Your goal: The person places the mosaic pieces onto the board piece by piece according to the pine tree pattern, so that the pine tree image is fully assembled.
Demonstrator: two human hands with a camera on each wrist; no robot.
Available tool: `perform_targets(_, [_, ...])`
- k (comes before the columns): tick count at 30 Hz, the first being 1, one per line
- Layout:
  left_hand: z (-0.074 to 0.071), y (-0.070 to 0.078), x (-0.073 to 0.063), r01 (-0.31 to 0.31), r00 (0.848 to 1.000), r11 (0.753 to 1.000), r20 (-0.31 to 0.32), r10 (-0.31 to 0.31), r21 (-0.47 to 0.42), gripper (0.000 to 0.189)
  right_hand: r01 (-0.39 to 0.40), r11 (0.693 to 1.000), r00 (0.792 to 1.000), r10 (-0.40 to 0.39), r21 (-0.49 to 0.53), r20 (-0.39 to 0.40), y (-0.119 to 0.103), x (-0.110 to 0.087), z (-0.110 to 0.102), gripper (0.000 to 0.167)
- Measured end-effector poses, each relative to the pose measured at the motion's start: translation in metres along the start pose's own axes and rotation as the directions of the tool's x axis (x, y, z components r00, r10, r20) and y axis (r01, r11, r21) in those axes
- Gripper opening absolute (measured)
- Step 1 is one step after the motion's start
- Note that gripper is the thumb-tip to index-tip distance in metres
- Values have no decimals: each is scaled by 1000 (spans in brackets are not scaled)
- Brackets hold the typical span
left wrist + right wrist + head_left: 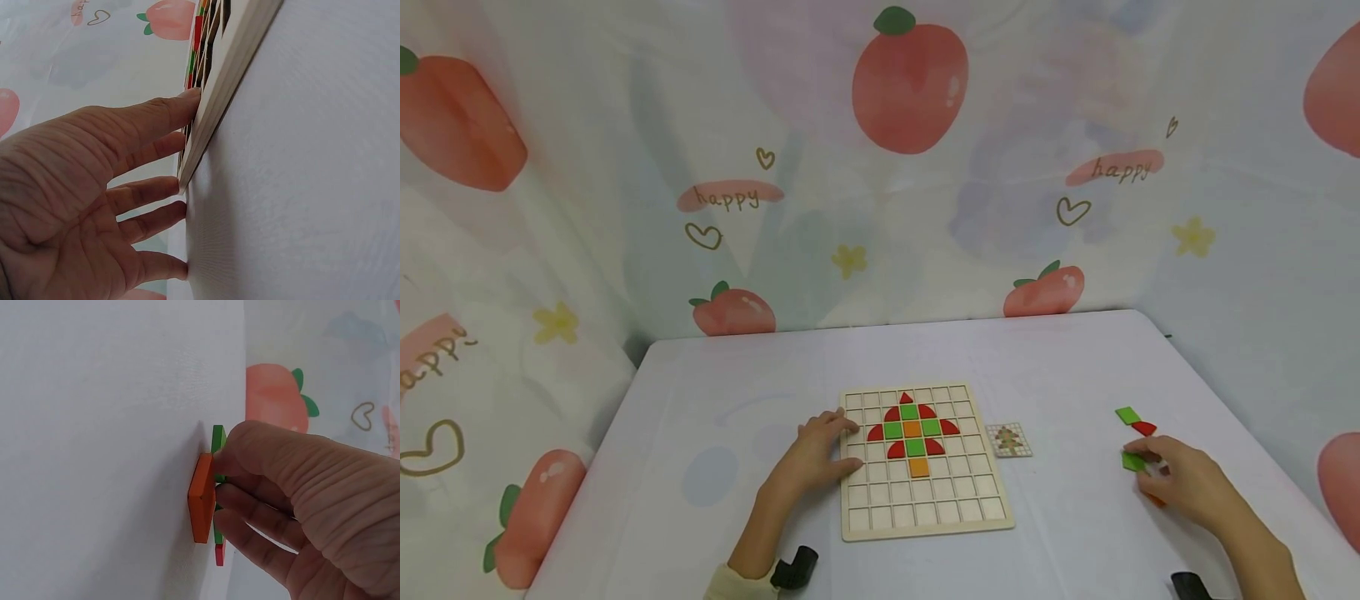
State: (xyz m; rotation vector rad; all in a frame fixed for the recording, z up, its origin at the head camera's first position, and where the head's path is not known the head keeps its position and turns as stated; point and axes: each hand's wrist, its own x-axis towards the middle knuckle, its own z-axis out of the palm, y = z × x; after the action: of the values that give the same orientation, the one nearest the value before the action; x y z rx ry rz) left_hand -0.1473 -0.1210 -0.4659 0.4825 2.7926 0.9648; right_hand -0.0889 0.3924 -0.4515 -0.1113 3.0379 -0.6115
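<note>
A wooden grid board (pixel 880 521) lies on the table, bearing a tree shape of red, green and orange tiles. My left hand (pixel 820 450) rests at its left edge, fingers fairly straight. In the left wrist view the thumb (pixel 181 106) touches the board's rim (pixel 219 94), and the lower fingertips reach the tablecloth. Off to the right, my right hand (pixel 1183 479) pinches a green tile (pixel 1133 461) between thumb and fingers, low over the table. An orange tile (pixel 201 494) lies just under that hand, mostly hidden in the head view.
Beyond the right hand lie another green tile (pixel 1127 415) and a red tile (pixel 1144 428). A small picture card (pixel 1009 440) with a tree pattern sits against the board's right side. A printed cloth (pixel 910 250) hangs behind the table.
</note>
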Motion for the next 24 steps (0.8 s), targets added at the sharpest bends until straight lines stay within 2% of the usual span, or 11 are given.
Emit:
perform_targets(7, [0,-1,-1,-7,1000,1000,-1,7,-9,46,15,1000,1000,-15,6,1,-2,2,3,40])
perform_targets(13, [0,0,0,-13,1000,1000,0,13,-14,46,66,997,997,-65,28,-51,-7,0,8,38])
perform_targets(20, [0,-1,0,-15,1000,1000,1,15,-15,45,115,992,990,-110,59,-84,-26,2,16,37])
perform_targets(24, [-1,-1,1,-19,1000,1000,3,19,-17,45,137,990,987,-133,45,-85,-39,7,18,36])
